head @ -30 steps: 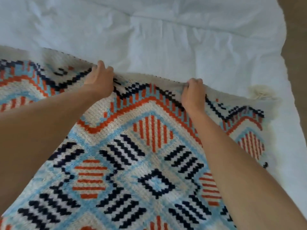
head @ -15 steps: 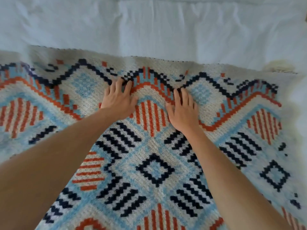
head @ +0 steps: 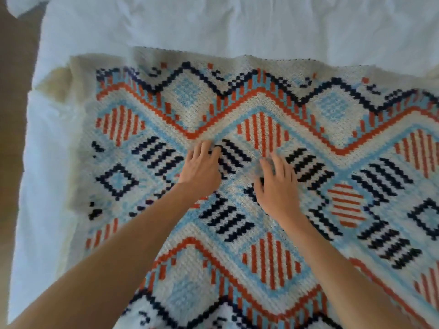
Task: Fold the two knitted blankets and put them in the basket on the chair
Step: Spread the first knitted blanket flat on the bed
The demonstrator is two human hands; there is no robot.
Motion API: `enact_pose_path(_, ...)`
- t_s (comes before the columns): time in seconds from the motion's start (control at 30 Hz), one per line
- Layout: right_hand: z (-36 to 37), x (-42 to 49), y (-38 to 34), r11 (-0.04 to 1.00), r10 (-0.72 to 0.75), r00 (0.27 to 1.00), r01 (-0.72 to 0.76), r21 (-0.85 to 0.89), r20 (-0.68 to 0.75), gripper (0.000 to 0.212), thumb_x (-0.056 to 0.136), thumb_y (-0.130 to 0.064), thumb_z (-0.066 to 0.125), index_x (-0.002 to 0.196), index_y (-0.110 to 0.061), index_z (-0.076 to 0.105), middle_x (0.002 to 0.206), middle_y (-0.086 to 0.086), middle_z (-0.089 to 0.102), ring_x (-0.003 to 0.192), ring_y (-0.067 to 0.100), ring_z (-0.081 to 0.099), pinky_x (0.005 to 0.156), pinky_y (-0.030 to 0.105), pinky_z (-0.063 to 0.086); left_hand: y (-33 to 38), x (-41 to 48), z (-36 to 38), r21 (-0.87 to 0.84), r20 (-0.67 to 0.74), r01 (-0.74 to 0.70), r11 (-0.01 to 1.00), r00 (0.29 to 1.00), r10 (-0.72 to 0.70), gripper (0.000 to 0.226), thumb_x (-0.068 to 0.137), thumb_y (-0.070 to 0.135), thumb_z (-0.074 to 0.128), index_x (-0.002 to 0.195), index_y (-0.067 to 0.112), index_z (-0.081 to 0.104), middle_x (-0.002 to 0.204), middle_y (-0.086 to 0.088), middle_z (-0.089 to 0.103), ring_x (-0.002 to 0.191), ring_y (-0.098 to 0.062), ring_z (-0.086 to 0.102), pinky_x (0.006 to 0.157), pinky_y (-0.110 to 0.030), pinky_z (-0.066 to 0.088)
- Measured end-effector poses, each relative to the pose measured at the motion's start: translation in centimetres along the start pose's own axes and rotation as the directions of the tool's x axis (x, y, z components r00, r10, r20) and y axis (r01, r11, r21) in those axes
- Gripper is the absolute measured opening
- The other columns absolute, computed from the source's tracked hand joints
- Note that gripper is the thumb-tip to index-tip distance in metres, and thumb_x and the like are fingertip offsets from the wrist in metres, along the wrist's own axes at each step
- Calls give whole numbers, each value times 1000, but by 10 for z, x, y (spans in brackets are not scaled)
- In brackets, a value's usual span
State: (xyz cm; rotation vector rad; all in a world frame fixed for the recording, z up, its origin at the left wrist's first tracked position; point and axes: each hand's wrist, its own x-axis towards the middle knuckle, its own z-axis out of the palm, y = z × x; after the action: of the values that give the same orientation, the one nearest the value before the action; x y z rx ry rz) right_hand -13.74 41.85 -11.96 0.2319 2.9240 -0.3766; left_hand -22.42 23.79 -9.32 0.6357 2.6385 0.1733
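Observation:
A knitted blanket (head: 261,96) with a cream ground and a pattern of orange, light blue and dark navy diamonds lies spread flat over the bed and fills most of the head view. My left hand (head: 202,169) rests palm down on its middle, fingers loosely bent and slightly blurred. Just to the right, my right hand (head: 276,184) lies on the blanket too, fingers spread and blurred. Neither hand grips the cloth. Only one blanket shows. No basket or chair is in view.
A white duvet (head: 213,24) covers the bed beyond and to the left of the blanket. The bed's left edge drops to a brown floor (head: 14,67). Pale fringe (head: 55,79) trims the blanket's far left corner.
A second ago both hands pinched the blanket's far edge; they let go and flattened on it. Since then both have slid back toward me along the blanket, and my view has swung left.

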Motion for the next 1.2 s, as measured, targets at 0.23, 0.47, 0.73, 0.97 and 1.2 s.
enact_pose_path(0.23, 20, -112, -85, 992, -105, 991, 99, 73, 80, 39, 75, -11, 69, 113, -8, 60, 128, 19, 51, 121, 39, 47, 93, 54, 45, -56, -145, 33, -76, 107, 218, 973, 972, -210, 57, 92, 20, 44, 145, 13, 24, 153, -10, 13, 141, -30, 14, 112, -44, 24)
enact_pose_path(0.47, 57, -210, -198, 964, -247, 949, 219, 153, 194, 45, 69, -12, 74, 112, -15, 60, 122, 13, 55, 109, 31, 55, 85, 42, 53, -139, -269, 58, -129, 159, 420, 898, 903, -399, 61, 87, 16, 49, 144, 17, 27, 151, -7, 18, 140, -29, 18, 112, -49, 28)
enact_pose_path(0.73, 90, -288, -291, 960, -256, 910, 280, -30, 325, 58, 54, -15, 78, 109, -14, 60, 115, 15, 58, 100, 34, 57, 81, 43, 51, -204, -370, 83, 30, 201, 417, 908, 888, -414, 63, 82, 29, 55, 139, 17, 32, 136, -11, 33, 122, -31, 36, 89, -45, 43)
enact_pose_path(0.97, 108, -282, -309, 966, -161, 936, 214, -144, 313, 42, 51, -1, 83, 88, -6, 66, 91, 14, 63, 81, 31, 63, 60, 39, 56, -214, -398, 102, 212, 259, 312, 926, 896, -361, 71, 81, 11, 57, 142, 18, 21, 136, -11, 26, 112, -29, 37, 73, -34, 47)
enact_pose_path(1.2, 105, -316, -330, 974, -221, 924, 228, 14, 312, 40, 42, 3, 81, 77, -10, 65, 73, 5, 62, 63, 20, 59, 46, 26, 47, -239, -441, 104, 250, 294, 329, 911, 870, -395, 52, 88, 13, 47, 137, 22, 32, 124, -9, 35, 109, -27, 39, 72, -30, 47)
